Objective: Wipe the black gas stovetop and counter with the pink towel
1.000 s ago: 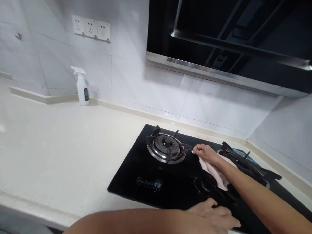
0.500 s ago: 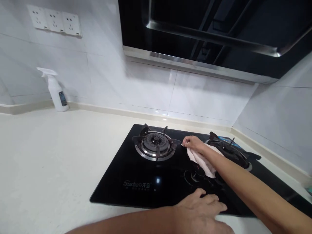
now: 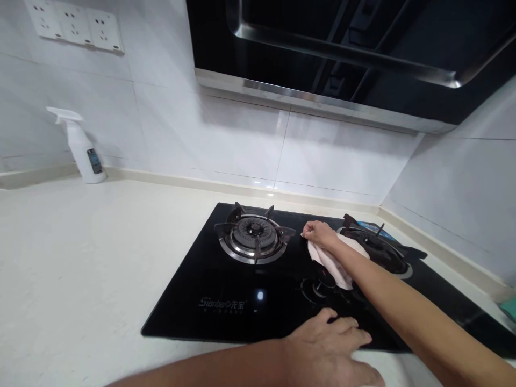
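A pale pink cloth (image 3: 331, 264) is bunched on the black glass gas stove (image 3: 181, 293), between the two burners. My right hand (image 3: 320, 235) grips the cloth's far left part with closed fingers, and part of the cloth lies under my forearm. Over the stove's front edge, my left hand (image 3: 328, 344) is spread with its fingers apart and nothing in it. Left of the cloth is the left burner (image 3: 255, 236) with its metal pan support. The right burner (image 3: 374, 250) is partly hidden by my right arm. A control knob (image 3: 316, 290) sits just beyond my left fingertips.
A black range hood (image 3: 322, 54) hangs low over the stove. On the pale countertop (image 3: 80, 258), a white spray bottle (image 3: 84, 148) stands by the wall at left. Wall sockets (image 3: 74, 24) are above it. A green item (image 3: 510, 307) shows at the right edge.
The view has shifted slightly, so the stove and bottle appear a little further left. My right hand stays on the cloth, and my left hand keeps nearly the same place.
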The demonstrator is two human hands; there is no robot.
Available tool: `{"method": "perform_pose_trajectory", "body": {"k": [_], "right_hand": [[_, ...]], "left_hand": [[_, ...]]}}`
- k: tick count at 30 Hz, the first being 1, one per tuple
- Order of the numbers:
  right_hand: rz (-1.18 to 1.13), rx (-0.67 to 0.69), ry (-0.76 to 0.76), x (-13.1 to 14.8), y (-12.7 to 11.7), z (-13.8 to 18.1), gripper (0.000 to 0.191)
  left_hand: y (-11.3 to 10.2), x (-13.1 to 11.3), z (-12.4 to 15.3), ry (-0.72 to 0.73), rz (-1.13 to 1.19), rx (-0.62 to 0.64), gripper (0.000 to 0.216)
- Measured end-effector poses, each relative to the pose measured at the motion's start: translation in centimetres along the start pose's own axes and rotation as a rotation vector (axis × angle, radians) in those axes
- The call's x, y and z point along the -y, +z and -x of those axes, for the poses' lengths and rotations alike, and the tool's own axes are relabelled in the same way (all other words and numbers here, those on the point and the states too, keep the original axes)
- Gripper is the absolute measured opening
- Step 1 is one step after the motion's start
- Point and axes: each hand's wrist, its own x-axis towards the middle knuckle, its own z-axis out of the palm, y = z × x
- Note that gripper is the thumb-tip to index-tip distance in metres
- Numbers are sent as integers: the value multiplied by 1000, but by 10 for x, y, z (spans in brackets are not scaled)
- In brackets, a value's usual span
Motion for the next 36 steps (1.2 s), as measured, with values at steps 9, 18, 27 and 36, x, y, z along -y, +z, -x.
{"method": "perform_pose_trajectory", "body": {"k": [9,18,27,36], "right_hand": [[41,61,-85,9,-7,17,12],[90,28,-44,15,-7,12,12],[85,57,-49,16,-10,12,8],[-2,96,-70,18,-9,14,4]], "left_hand": [[0,-1,-1,-8,24,0,44],[2,0,-2,-7,12,-7,42],[5,0,-2,-9,-13,-20,41],[-1,-1,-1,-7,-4,4,45]]}}
